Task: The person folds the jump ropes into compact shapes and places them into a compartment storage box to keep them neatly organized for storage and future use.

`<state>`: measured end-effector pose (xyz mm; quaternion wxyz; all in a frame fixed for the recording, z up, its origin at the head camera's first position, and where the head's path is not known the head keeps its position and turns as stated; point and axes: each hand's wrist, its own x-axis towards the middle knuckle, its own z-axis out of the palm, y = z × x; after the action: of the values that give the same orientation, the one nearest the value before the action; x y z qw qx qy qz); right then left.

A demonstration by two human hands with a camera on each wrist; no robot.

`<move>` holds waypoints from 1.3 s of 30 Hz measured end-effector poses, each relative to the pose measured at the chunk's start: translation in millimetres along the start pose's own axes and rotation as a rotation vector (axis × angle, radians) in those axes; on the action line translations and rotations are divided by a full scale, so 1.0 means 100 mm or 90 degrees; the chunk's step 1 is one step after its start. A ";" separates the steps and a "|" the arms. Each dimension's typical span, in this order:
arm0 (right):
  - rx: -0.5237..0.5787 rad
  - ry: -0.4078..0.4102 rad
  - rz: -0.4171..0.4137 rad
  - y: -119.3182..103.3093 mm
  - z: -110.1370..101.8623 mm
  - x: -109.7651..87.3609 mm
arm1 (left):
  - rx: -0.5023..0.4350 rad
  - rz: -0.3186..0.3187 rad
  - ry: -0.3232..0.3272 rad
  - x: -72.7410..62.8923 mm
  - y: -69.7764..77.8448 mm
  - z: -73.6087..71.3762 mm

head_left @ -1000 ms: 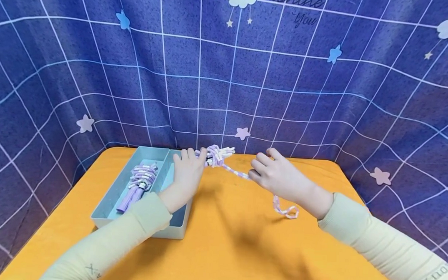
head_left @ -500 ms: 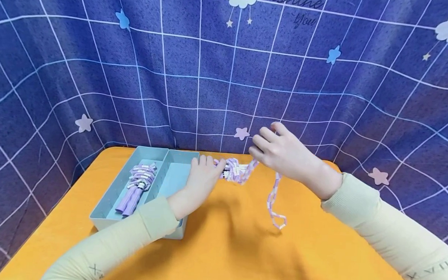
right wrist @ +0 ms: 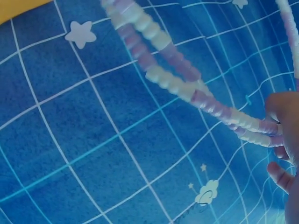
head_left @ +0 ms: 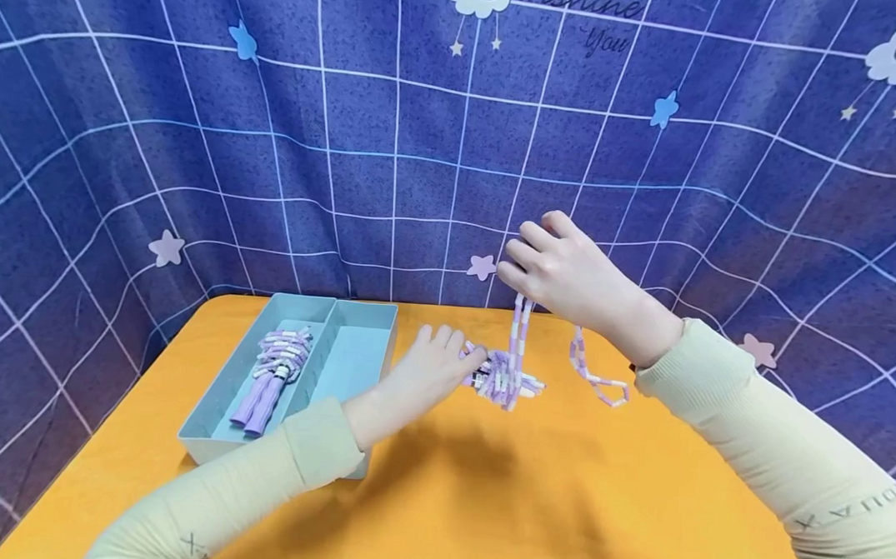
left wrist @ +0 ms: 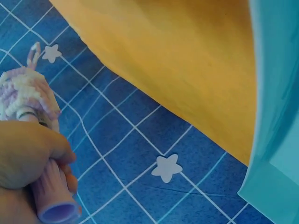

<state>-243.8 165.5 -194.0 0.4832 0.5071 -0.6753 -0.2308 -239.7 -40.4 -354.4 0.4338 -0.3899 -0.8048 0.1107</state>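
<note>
A purple and white beaded jump rope [head_left: 505, 380] is bundled over the middle of the orange table [head_left: 483, 498]. My left hand [head_left: 436, 369] grips its purple handles [left wrist: 52, 195], with the coiled beads [left wrist: 25, 95] just beyond the fingers. My right hand [head_left: 561, 272] is raised above the bundle and pinches the doubled rope strand [right wrist: 205, 100], which hangs down to the bundle; a free loop [head_left: 601, 385] dangles under the right wrist. A second bundled purple rope [head_left: 274, 372] lies in the left compartment of a pale blue tray [head_left: 371, 314].
The tray's right compartment [head_left: 355, 350] holds nothing and sits close to my left forearm. A blue grid-patterned cloth [head_left: 274, 138] with stars hangs behind and beside the table. Bare orange tabletop spreads in front of the hands.
My left hand carried the bundle rightward and nearer, away from the tray. My right hand rose and drew the strand up, lifting the trailing loop off the table.
</note>
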 end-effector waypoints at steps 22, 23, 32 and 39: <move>0.058 -0.080 0.031 0.06 0.37 -0.29 | -0.085 0.161 0.036 0.02 0.13 -0.23; 0.063 -0.081 0.033 0.05 0.40 -0.31 | -0.092 0.161 0.037 0.01 0.13 -0.24; 0.076 -0.094 0.055 -0.10 0.61 -0.47 | -0.136 0.147 0.050 -0.02 0.13 -0.32; 0.070 -0.101 0.085 -0.14 0.67 -0.44 | -0.166 0.149 0.018 -0.03 0.19 -0.31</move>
<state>-295.9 188.5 -252.1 0.4139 0.4669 -0.7554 -0.2001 -204.5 -34.8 -346.8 0.3751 -0.5355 -0.7551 0.0493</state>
